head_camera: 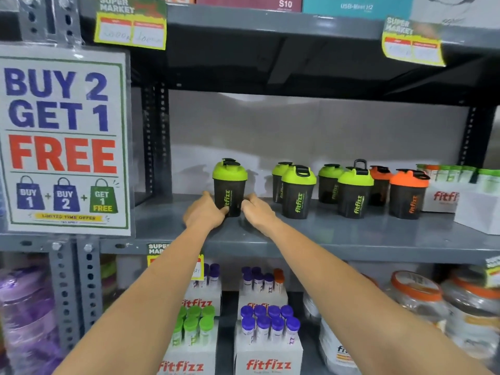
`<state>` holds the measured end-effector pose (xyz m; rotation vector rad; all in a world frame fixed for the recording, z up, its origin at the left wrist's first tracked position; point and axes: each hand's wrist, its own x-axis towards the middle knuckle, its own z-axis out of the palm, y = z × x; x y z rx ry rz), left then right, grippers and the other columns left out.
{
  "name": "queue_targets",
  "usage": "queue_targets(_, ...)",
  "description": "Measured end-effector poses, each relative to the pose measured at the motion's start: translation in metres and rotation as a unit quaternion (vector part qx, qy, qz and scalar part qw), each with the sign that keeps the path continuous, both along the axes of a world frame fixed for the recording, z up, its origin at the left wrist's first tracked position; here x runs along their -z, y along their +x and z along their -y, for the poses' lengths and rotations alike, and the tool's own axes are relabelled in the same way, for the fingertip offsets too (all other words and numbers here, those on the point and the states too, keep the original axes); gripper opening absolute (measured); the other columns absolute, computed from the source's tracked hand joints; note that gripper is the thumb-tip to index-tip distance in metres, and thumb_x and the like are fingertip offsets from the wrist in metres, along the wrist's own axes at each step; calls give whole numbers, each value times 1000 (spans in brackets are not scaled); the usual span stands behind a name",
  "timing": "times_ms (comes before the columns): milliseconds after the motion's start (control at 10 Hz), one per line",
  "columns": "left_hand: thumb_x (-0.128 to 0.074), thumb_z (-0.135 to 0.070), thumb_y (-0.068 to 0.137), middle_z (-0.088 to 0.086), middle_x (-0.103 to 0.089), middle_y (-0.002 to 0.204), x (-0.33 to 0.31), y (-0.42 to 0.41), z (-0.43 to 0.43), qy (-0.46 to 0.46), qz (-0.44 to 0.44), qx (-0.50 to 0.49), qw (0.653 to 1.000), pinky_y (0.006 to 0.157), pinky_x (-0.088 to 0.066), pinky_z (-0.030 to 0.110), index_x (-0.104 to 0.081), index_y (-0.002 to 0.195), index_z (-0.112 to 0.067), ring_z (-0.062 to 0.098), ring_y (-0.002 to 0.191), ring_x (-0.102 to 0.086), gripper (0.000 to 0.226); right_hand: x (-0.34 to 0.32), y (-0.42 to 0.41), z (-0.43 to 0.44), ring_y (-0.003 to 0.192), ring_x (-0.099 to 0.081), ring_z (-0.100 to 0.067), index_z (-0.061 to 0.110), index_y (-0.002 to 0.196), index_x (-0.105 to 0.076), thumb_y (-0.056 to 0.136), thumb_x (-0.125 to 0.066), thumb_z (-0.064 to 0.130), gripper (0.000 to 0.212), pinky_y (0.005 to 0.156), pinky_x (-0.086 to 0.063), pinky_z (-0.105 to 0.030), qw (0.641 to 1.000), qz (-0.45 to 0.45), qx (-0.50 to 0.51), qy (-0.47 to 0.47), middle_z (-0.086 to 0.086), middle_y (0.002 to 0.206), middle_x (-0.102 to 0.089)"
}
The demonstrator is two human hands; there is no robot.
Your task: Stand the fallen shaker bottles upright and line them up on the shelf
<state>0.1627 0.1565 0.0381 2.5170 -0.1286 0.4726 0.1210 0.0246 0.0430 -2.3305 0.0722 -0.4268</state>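
A dark shaker bottle with a green lid (230, 185) stands upright on the grey shelf (338, 234), left of the others. My left hand (205, 212) grips its base from the left and my right hand (257, 211) from the right. To the right stand several more upright shakers: green-lidded ones (297, 192) (354, 194) in front, two more green ones (278, 180) (328, 182) behind, and two orange-lidded ones (407, 194) (378, 188). No shaker lies on its side in view.
White fitfizz boxes (443, 197) stand at the shelf's right end. A "Buy 2 Get 1 Free" poster (63, 139) hangs on the left upright. Below are boxes of tubes (267, 334) and large jars (416, 301). Bare shelf lies left of the held bottle.
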Motion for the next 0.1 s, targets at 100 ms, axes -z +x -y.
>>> queue_targets(100, -65, -42, 85, 17, -61, 119, 2, -14, 0, -10, 16, -6, 1000, 77, -45, 37, -40, 123, -6, 35, 110, -56, 58, 2, -10, 6, 108, -47, -31, 7, 123, -43, 91, -33, 28, 40, 85, -38, -38, 999, 18, -15, 43, -20, 131, -49)
